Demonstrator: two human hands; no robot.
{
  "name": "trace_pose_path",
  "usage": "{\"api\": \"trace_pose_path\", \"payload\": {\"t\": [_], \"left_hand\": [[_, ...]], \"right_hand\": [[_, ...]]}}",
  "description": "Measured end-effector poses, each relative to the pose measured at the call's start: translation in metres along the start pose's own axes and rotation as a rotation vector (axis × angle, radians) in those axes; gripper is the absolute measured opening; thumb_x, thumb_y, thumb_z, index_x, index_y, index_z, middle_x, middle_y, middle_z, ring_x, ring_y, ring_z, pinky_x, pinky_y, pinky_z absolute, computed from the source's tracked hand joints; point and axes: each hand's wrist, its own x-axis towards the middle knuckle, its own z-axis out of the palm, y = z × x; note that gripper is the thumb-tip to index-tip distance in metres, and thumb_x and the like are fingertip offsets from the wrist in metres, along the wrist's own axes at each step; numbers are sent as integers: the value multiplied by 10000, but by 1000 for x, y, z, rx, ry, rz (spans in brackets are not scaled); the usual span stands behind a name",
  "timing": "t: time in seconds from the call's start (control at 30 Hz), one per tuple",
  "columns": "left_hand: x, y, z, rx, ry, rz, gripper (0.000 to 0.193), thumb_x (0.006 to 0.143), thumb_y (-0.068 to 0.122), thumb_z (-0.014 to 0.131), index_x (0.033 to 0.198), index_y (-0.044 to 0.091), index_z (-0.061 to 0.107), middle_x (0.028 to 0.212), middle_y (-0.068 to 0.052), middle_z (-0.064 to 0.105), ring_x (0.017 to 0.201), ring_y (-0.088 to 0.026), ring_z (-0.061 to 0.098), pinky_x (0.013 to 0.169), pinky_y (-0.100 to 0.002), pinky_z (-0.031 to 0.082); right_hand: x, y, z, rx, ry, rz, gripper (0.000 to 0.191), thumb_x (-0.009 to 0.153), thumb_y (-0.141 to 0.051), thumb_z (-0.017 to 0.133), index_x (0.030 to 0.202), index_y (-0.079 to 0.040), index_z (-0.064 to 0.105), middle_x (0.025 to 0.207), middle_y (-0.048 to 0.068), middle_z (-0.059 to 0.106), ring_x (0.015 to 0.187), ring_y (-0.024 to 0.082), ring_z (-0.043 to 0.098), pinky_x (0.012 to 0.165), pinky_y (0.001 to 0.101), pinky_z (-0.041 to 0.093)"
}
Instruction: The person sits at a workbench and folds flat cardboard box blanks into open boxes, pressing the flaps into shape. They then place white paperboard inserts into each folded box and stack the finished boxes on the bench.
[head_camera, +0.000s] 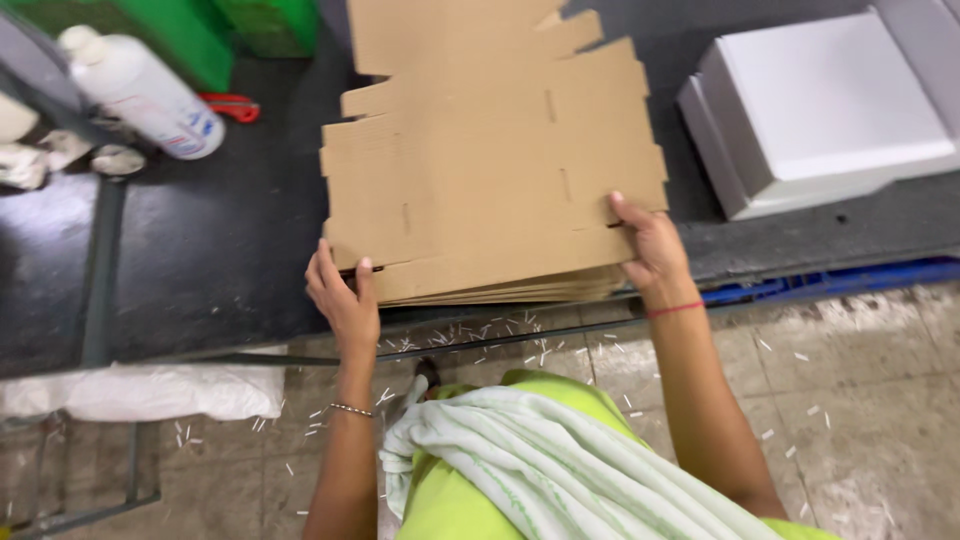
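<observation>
A stack of flat cardboard blanks (490, 170) is held at its near edge on the dark desk (220, 250). The left hand (343, 295) is closed on the seven o'clock corner, the right hand (652, 245) on the four o'clock corner. Every blank is seen unfolded; nothing is formed yet. At two o'clock, white boxes (820, 110) are seen closed, contents hidden.

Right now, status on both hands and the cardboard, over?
Left hand and right hand grip the near corners of the top cardboard sheet. It lies flat on the stack. White boxes and bottle stand apart.
</observation>
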Motion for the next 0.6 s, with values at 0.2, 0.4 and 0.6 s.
{"api": "trace_pose_path", "payload": {"t": [0.2, 0.4, 0.6], "left_hand": [[1, 29, -26, -1051, 204, -364, 672, 989, 183, 713, 1516, 48, 319, 1421, -97, 455, 1305, -210, 470, 1143, -386, 398], [2, 46, -44, -1805, -201, -849, 494, 965, 112, 626, 1432, 11, 503, 1309, -91, 650, 1212, -229, 593, 1012, -393, 453], [37, 21, -29, -1564, -321, -756, 506, 865, -72, 547, 1349, 76, 557, 1314, -42, 631, 1264, -195, 578, 1076, -359, 471]], "right_hand": [[22, 4, -40, -30, 68, 64, 276, 954, -119, 758, 1215, -76, 677, 1087, 43, 723, 988, 173, 692, 867, 334, 578], [14, 17, -42, 20, 67, 228, 276, 894, -136, 737, 1156, -74, 679, 1067, 48, 743, 992, 175, 721, 886, 354, 611], [11, 25, -24, -172, 123, 90, 286, 906, -88, 721, 1188, -84, 671, 1046, 19, 712, 934, 147, 681, 826, 331, 573]]}}
